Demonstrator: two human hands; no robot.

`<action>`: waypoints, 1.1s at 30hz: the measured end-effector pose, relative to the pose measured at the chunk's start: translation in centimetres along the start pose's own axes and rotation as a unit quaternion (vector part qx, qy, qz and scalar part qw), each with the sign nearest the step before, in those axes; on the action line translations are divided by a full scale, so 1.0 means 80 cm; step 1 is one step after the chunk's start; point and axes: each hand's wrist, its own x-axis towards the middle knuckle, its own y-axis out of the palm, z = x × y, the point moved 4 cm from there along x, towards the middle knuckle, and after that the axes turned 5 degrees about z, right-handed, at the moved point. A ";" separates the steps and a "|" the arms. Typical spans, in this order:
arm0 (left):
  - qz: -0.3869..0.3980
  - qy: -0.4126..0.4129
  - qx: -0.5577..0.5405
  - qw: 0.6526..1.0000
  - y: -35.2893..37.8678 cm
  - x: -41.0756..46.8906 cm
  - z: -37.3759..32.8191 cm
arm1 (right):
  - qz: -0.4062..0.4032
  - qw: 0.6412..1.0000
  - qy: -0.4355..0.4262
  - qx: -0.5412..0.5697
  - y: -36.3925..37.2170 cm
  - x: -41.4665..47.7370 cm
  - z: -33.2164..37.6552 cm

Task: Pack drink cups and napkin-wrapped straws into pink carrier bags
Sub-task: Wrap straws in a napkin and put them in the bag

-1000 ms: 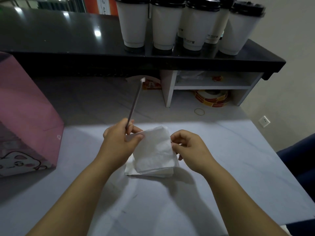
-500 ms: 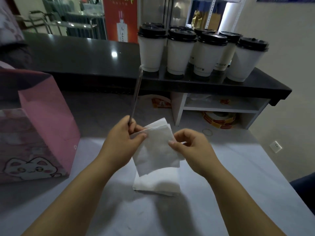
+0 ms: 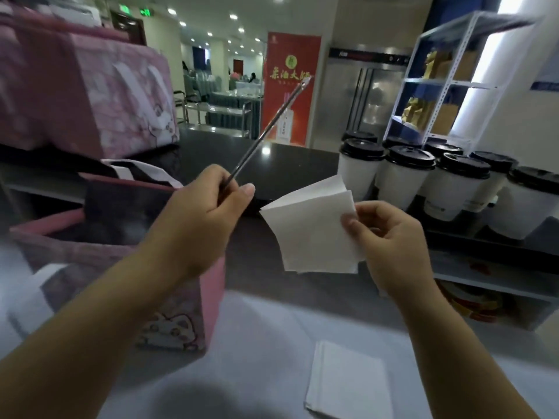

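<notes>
A thin dark straw point(image 3: 266, 133) with a pale tip slants up and to the right, its lower end pinched in the left hand point(image 3: 202, 219). A folded white napkin point(image 3: 314, 228) hangs in the air just right of it, held by its right edge in the right hand point(image 3: 390, 237), layers slightly fanned. A flat stack of napkins point(image 3: 348, 385) lies near on the table. An open pink bag point(image 3: 208, 297) with a cartoon print stands upright at near left. A second pink bag point(image 3: 99, 95) sits higher at far left. White cups point(image 3: 405, 179) with black lids cluster upright on the dark counter at right.
</notes>
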 end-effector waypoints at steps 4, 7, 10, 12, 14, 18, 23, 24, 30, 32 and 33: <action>-0.008 0.012 0.045 0.999 -0.074 0.016 0.031 | 0.003 0.999 -0.039 0.024 0.047 0.031 0.043; -0.026 0.008 0.089 0.996 -0.124 0.024 0.062 | 0.010 0.998 -0.055 0.030 0.089 0.053 0.071; 0.010 -0.004 0.120 0.993 -0.164 0.032 0.105 | 0.024 0.996 -0.078 0.018 0.137 0.073 0.092; 0.048 -0.009 0.148 0.988 -0.182 0.039 0.134 | 0.042 0.995 -0.091 -0.008 0.171 0.083 0.101; 0.079 -0.006 0.172 0.982 -0.194 0.046 0.162 | 0.075 0.991 -0.100 -0.045 0.204 0.092 0.106; 0.145 -0.035 0.199 0.969 -0.203 0.059 0.204 | 0.131 0.974 -0.116 -0.141 0.262 0.106 0.105; 0.215 -0.071 0.207 0.952 -0.198 0.067 0.242 | 0.197 0.920 -0.150 -0.304 0.318 0.113 0.094; 0.222 -0.074 0.206 0.950 -0.196 0.068 0.247 | 0.206 0.904 -0.148 -0.344 0.328 0.113 0.091; 0.195 -0.081 0.185 0.960 -0.200 0.067 0.261 | 0.239 0.863 -0.082 -0.437 0.354 0.109 0.072; 0.179 -0.066 0.177 0.966 -0.203 0.065 0.253 | 0.221 0.902 -0.054 -0.366 0.349 0.108 0.075; 0.175 -0.051 0.172 0.968 -0.204 0.065 0.247 | 0.214 0.926 -0.035 -0.308 0.346 0.107 0.078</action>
